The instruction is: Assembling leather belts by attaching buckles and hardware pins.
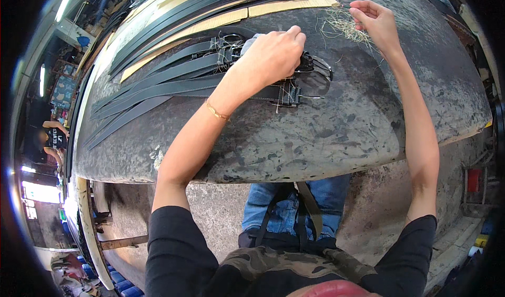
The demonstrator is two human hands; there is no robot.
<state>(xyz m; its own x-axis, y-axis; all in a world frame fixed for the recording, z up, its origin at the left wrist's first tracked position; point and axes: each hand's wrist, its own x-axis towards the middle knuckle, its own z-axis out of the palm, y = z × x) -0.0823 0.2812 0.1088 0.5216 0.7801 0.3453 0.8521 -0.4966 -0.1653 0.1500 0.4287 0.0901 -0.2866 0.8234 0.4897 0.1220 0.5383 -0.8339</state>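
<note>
My left hand (276, 55) curls over the black belts (184, 88) near their buckles on the worktable (336, 134); I cannot tell its grip. My right hand (376, 23) pinches a small dark item (346, 6) above thread clippings (344, 26). Steadying the straps should help.

Wears a black short-sleeved shirt (178, 247), a camouflage-patterned cloth (284, 261) at the front, blue jeans (285, 216), and on the left wrist (225, 101) a thin gold-coloured bracelet (214, 111).

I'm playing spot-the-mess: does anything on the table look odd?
Yes: a pale thread heap lies loose and tangled beside the right hand, messy compared with the belts lying side by side.
</note>
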